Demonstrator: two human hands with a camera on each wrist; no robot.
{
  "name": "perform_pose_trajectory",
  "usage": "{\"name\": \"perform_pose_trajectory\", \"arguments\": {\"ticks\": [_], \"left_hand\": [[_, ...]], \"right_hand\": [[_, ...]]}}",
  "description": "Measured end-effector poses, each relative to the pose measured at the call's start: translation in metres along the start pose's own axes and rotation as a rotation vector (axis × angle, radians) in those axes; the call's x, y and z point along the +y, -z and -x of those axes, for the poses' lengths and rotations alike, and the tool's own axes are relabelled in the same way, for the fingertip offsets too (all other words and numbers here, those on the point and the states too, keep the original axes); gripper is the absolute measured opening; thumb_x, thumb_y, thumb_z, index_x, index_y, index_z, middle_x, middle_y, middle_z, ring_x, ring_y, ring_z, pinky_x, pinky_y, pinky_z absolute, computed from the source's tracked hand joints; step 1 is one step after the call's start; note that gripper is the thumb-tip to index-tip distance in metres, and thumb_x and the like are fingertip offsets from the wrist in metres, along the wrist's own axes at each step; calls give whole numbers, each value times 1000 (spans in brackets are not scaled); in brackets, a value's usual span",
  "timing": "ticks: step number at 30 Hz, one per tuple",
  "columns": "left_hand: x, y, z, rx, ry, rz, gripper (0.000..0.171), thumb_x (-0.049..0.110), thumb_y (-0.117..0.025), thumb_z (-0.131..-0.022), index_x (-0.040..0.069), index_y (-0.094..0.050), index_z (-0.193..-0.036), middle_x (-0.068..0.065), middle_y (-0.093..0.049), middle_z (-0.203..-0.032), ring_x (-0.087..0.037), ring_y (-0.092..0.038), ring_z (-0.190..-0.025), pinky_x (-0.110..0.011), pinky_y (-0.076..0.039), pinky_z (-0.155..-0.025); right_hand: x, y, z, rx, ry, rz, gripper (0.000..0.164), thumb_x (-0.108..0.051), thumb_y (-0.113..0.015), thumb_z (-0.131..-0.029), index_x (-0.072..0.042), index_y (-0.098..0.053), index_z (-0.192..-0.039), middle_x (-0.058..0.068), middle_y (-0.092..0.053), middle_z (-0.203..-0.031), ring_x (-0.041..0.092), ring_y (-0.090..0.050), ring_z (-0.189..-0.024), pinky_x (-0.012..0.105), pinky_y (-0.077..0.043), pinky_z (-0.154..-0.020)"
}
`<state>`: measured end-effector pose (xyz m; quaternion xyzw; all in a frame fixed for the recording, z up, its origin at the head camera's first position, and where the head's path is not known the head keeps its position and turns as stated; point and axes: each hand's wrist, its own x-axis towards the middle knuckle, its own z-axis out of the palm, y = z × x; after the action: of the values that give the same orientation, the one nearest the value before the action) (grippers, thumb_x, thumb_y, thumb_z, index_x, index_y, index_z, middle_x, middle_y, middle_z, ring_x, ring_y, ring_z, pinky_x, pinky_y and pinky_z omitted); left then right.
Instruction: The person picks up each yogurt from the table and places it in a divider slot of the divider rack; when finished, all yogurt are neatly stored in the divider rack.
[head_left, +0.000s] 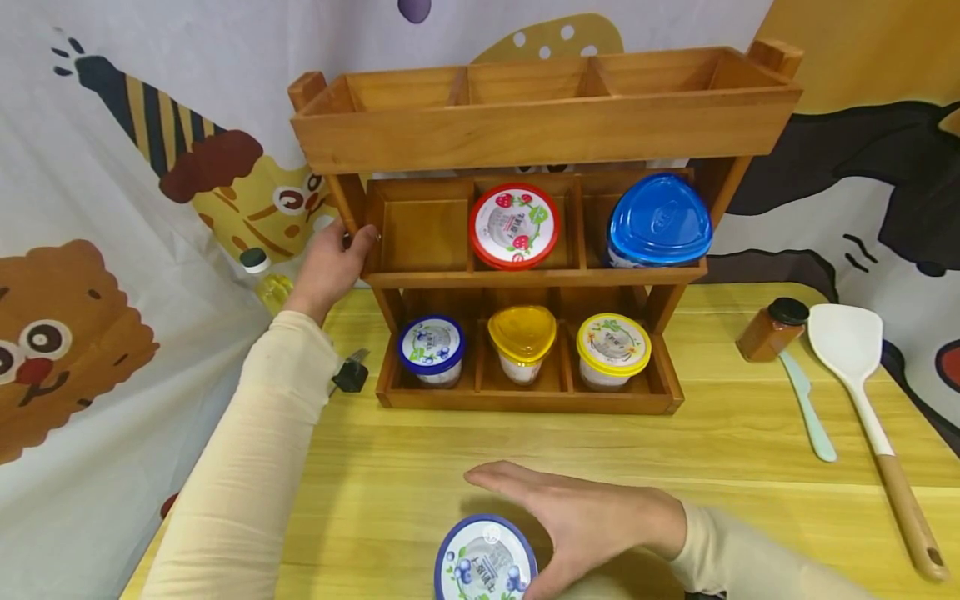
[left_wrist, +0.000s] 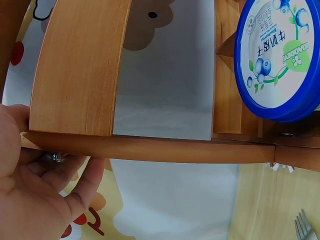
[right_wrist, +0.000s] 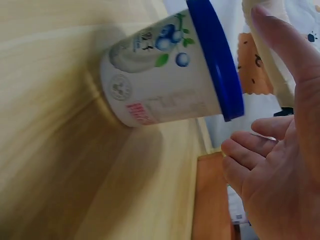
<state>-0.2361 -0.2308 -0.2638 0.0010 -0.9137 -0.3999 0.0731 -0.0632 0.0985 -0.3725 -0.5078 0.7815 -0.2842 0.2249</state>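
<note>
A three-tier wooden rack (head_left: 525, 133) stands against the cloth backdrop. My left hand (head_left: 330, 265) grips its left side at the middle tier, thumb in front; in the left wrist view the fingers (left_wrist: 90, 182) curl past a wooden edge. On the table before the rack, a blueberry yogurt tub (head_left: 486, 560) with a blue round lid stands upright. Over it my right hand (head_left: 592, 515) is spread, thumb near the lid's right edge. In the right wrist view a gap separates the tub (right_wrist: 165, 75) from the fingers and palm (right_wrist: 275, 175), which hold nothing.
The middle tier bears a red-lidded tub (head_left: 514, 227) and a blue tub (head_left: 660, 218). Below are blue-lidded (head_left: 432, 348), amber-lidded (head_left: 522, 333) and yellow-lidded (head_left: 613, 346) tubs. Rightward lie a spice jar (head_left: 774, 329), mint knife (head_left: 808, 408) and spatula (head_left: 862, 367); leftward, an oil bottle (head_left: 272, 287).
</note>
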Motion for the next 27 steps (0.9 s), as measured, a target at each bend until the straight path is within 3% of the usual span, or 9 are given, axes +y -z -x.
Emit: {"name": "perform_pose_trajectory", "arguments": {"ticks": [12, 22, 27], "left_hand": [[-1, 0, 0, -7, -10, 5, 61, 47, -37, -104, 2, -40, -145, -21, -53, -136, -31, -53, -116, -48, -43, -103], [-2, 0, 0, -1, -10, 5, 60, 45, -38, -105, 2, -40, -146, -21, -53, -137, -31, -54, -118, -49, -44, -104], [-2, 0, 0, 3, -17, 7, 59, 44, -38, -105, 2, -40, -145, -21, -53, -137, -30, -53, -117, -49, -44, -103]], "right_hand": [[8, -17, -3, -20, 125, -16, 101, -56, -72, -82, -20, -14, -156, 5, -35, -154, 12, -43, -134, 31, -41, -109], [10, -22, -5, -9, 191, -21, 95, -52, -73, -84, -16, -19, -153, 0, -41, -146, 4, -46, -127, 25, -42, -106], [10, -25, -5, -11, 180, -49, 89, -50, -73, -84, -20, -23, -151, -5, -45, -141, 2, -48, -124, 24, -43, -105]]}}
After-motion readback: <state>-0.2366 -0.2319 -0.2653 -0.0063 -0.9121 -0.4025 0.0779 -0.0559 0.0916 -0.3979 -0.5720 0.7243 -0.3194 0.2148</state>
